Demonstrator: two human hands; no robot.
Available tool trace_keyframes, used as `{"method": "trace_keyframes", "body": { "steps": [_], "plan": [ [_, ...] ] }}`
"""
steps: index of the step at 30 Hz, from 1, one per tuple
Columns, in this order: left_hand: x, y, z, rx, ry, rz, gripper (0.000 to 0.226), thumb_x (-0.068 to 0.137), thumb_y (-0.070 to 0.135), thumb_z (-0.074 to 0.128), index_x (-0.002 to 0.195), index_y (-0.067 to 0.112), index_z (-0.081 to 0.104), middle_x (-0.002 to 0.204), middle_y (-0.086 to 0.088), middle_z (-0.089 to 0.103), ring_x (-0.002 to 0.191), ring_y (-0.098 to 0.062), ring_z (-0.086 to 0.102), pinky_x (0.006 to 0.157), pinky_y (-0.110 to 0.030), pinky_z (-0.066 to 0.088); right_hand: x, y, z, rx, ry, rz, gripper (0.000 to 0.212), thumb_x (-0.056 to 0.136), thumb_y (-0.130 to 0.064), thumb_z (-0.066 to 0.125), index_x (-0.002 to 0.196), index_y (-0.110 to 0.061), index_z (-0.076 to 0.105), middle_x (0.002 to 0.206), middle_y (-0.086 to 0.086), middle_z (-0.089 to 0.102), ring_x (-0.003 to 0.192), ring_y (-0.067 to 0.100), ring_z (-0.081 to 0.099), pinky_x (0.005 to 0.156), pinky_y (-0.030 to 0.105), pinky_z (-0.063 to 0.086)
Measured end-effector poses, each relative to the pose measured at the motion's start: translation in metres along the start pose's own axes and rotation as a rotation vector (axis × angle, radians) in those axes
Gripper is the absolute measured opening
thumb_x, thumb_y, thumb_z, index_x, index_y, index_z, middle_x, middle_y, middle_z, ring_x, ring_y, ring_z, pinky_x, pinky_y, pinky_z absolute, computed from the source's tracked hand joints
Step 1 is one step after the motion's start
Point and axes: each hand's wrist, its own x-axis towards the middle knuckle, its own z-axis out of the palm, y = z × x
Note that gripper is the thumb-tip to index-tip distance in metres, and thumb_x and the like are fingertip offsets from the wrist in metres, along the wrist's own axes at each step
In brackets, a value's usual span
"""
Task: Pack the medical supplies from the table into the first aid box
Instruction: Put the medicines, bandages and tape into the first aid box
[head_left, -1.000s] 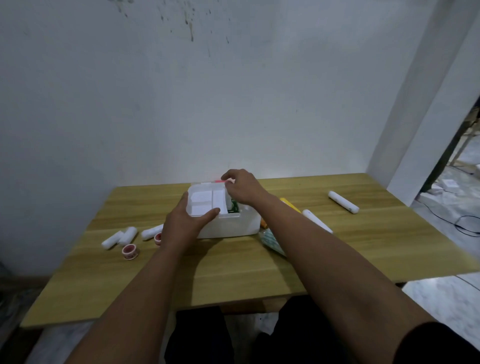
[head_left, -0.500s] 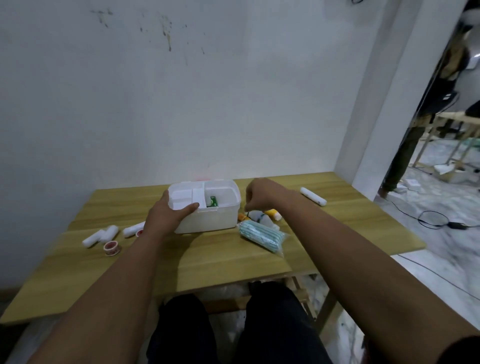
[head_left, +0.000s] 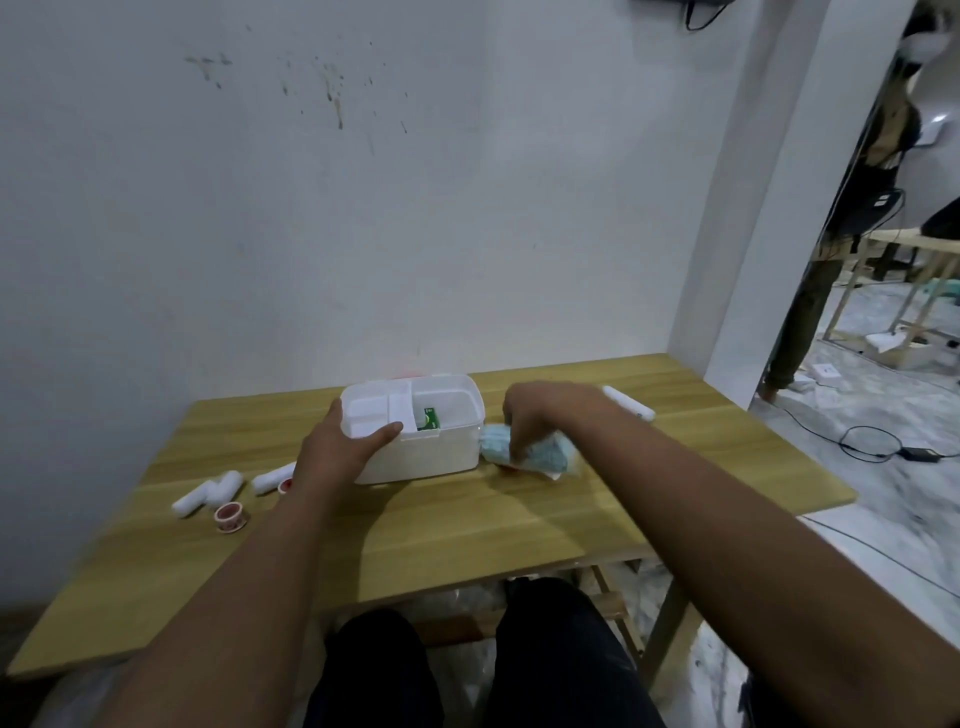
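The white first aid box (head_left: 431, 457) stands open on the wooden table (head_left: 467, 530), with a white divider tray in its left half and a green packet (head_left: 431, 418) inside. My left hand (head_left: 343, 447) grips the box's left front rim. Just right of the box, my right hand (head_left: 540, 415) closes on a pale blue pack of face masks (head_left: 540, 457) lying on the table. White bandage rolls (head_left: 208, 493) (head_left: 272, 478) and red-and-white tape rolls (head_left: 228, 517) lie to the left. A white tube (head_left: 631, 404) lies at the far right.
A white wall runs behind the table and a white pillar (head_left: 769, 208) stands at its right rear corner. Beyond it a person stands by a wooden frame. Cables (head_left: 872, 447) lie on the floor to the right. My dark-trousered legs are under the front edge.
My right hand left the box, moved to its right side and came down on the blue mask pack. My left hand stays on the box rim. The view swung to the right.
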Motion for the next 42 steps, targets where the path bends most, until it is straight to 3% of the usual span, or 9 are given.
{"method": "trace_keyframes", "body": {
  "steps": [4, 8, 10, 17, 24, 29, 34, 36, 42],
  "plan": [
    [-0.004, 0.0, 0.0, 0.01, 0.016, -0.002, 0.105, 0.07, 0.077, 0.076, 0.157, 0.032, 0.039, 0.149, -0.002, 0.057, 0.133, -0.032, 0.054, 0.103, -0.052, 0.05, 0.002, 0.001, -0.054, 0.096, 0.121, -0.092, 0.046, 0.088, -0.029, 0.077, 0.131, -0.013, 0.068, 0.122, 0.006, 0.069, 0.105, 0.025, 0.066, 0.063, 0.03, 0.049],
    [-0.005, -0.005, -0.001, 0.054, 0.032, -0.01, 0.124, 0.05, 0.102, 0.06, 0.155, 0.039, 0.037, 0.147, 0.004, 0.059, 0.132, -0.03, 0.056, 0.102, -0.063, 0.049, 0.032, -0.02, -0.06, 0.062, 0.2, -0.161, 0.048, 0.088, -0.023, 0.073, 0.135, -0.02, 0.067, 0.128, 0.005, 0.067, 0.111, 0.026, 0.064, 0.093, 0.043, 0.056],
    [-0.003, -0.008, 0.0, 0.065, 0.038, -0.017, 0.13, 0.044, 0.107, 0.054, 0.154, 0.041, 0.036, 0.147, 0.006, 0.059, 0.132, -0.029, 0.056, 0.101, -0.064, 0.05, 0.049, -0.034, -0.052, 0.025, 0.187, -0.179, 0.047, 0.086, -0.018, 0.075, 0.132, -0.023, 0.068, 0.126, 0.002, 0.068, 0.108, 0.024, 0.063, 0.095, 0.043, 0.056],
    [-0.013, 0.003, 0.003, 0.057, 0.071, 0.002, 0.103, 0.071, 0.078, 0.075, 0.157, 0.034, 0.038, 0.15, 0.0, 0.057, 0.133, -0.029, 0.055, 0.101, -0.055, 0.053, 0.079, -0.073, -0.031, -0.053, 0.107, -0.204, 0.047, 0.073, -0.017, 0.09, 0.117, -0.016, 0.072, 0.108, 0.003, 0.072, 0.099, 0.026, 0.068, 0.089, 0.044, 0.06],
    [-0.01, 0.002, 0.007, 0.061, 0.107, 0.018, 0.099, 0.076, 0.067, 0.079, 0.158, 0.029, 0.038, 0.151, -0.002, 0.056, 0.135, -0.028, 0.053, 0.098, -0.044, 0.048, 0.092, -0.081, -0.012, 0.31, -0.038, -0.204, 0.025, 0.088, -0.01, 0.075, 0.112, -0.005, 0.071, 0.116, 0.012, 0.07, 0.103, 0.031, 0.069, 0.084, 0.047, 0.064],
    [-0.009, 0.002, 0.009, 0.062, 0.106, 0.007, 0.103, 0.074, 0.073, 0.077, 0.159, 0.03, 0.037, 0.153, -0.001, 0.054, 0.137, -0.029, 0.052, 0.101, -0.049, 0.05, 0.093, -0.08, -0.007, 0.511, 0.062, -0.131, 0.036, 0.1, -0.012, 0.053, 0.132, 0.001, 0.06, 0.129, 0.023, 0.064, 0.111, 0.037, 0.067, 0.073, 0.042, 0.06],
    [-0.007, 0.0, 0.008, 0.08, 0.107, 0.008, 0.105, 0.072, 0.078, 0.074, 0.158, 0.03, 0.038, 0.151, -0.002, 0.057, 0.134, -0.03, 0.055, 0.101, -0.051, 0.052, 0.094, -0.094, 0.008, 0.538, 0.089, -0.099, 0.052, 0.1, -0.025, 0.05, 0.147, -0.005, 0.044, 0.144, 0.016, 0.054, 0.131, 0.032, 0.051, 0.094, 0.038, 0.044],
    [-0.007, 0.0, 0.007, 0.088, 0.104, 0.016, 0.11, 0.067, 0.084, 0.069, 0.157, 0.031, 0.039, 0.15, -0.002, 0.058, 0.133, -0.031, 0.056, 0.101, -0.052, 0.053, 0.096, -0.098, 0.012, 0.488, 0.088, -0.088, 0.046, 0.099, -0.025, 0.048, 0.141, -0.005, 0.05, 0.14, 0.015, 0.056, 0.133, 0.034, 0.048, 0.1, 0.039, 0.041],
    [-0.005, -0.001, 0.009, 0.083, 0.095, 0.01, 0.116, 0.063, 0.089, 0.066, 0.158, 0.03, 0.038, 0.152, -0.003, 0.057, 0.134, -0.032, 0.055, 0.102, -0.056, 0.052, 0.09, -0.1, 0.011, 0.545, 0.096, -0.128, 0.034, 0.101, -0.015, 0.043, 0.123, 0.002, 0.063, 0.126, 0.017, 0.064, 0.118, 0.033, 0.057, 0.091, 0.034, 0.037]
  ]
}}
